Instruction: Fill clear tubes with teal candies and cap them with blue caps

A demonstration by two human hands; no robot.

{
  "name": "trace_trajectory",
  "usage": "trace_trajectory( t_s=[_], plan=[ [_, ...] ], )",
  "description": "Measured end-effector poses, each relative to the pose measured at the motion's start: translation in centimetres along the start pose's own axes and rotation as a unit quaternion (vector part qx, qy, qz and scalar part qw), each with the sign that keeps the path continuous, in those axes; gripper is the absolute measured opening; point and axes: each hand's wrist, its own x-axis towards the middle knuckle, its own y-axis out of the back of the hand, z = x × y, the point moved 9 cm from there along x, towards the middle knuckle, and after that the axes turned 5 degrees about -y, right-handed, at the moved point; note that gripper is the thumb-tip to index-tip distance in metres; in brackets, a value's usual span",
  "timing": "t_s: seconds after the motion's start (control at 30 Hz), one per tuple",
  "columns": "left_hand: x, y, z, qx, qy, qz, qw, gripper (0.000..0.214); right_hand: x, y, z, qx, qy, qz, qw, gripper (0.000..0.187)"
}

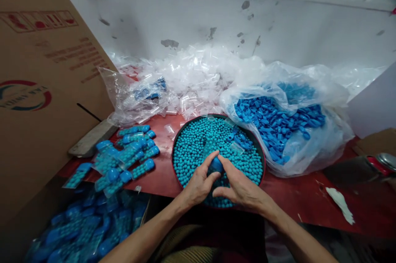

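Observation:
Over the near part of a round tray (264,164) full of small teal balls (192,147), my two hands come together around a small clear tube with a blue cap (216,165). My left hand (199,182) has its fingers bent round the cap's left side. From the right, my right hand (239,184) presses its fingers to the top of the cap, thumb held in below. The tube's lower part is mostly hidden between the hands. A few blue caps (243,139) lie on the balls at the tray's right side.
Filled tubes (123,153) are piled left of the tray, with more in a box (83,230) below. Clear empty tubes (198,85) heap behind. A plastic bag (321,151) of blue pieces sits right. A large cardboard box (40,69) stands left; a jar (355,172) lies far right.

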Motion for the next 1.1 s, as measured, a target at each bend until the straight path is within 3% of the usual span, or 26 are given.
trace_trajectory(
  t_s=[0.07, 0.23, 0.4, 0.67, 0.77, 0.9, 1.03, 1.1],
  plan=[
    [-0.1, -0.1, 0.1, -0.024, 0.014, -0.008, 1.000, 0.052, -0.3, -0.3, -0.1, -0.033, 0.001, 0.000, 0.999, 0.084],
    [-0.5, 0.2, 1.1, -0.020, 0.017, 0.027, 0.999, 0.034, -0.5, -0.6, 0.1, -0.133, -0.010, 0.077, 0.988, 0.066],
    [-0.7, 0.4, 1.3, -0.047, 0.030, 0.077, 0.995, 0.019, -0.5, -1.1, -0.5, -0.130, -0.004, 0.112, 0.985, 0.066],
    [-1.2, 0.5, -0.1, 0.011, 0.046, 0.086, 0.995, 0.016, -0.4, -2.9, 0.5, -0.169, -0.056, 0.118, 0.977, 0.068],
    [-1.5, 1.5, -0.6, 0.052, 0.053, 0.080, 0.994, 0.018, 0.1, -3.8, -0.2, -0.186, -0.058, 0.089, 0.977, 0.070],
    [-1.9, 5.9, -0.9, 0.124, 0.056, 0.111, 0.984, 0.027, 0.8, -3.0, -1.1, -0.174, -0.024, 0.065, 0.982, 0.070],
    [-3.3, 13.3, -1.5, 0.226, 0.060, 0.202, 0.951, 0.034, 0.8, 2.2, 2.7, -0.162, -0.066, 0.146, 0.974, 0.037],
    [-4.1, 16.4, -1.4, 0.330, 0.069, 0.246, 0.909, 0.035, 0.7, 5.2, 5.6, -0.186, -0.101, 0.184, 0.960, 0.030]
  ],
)
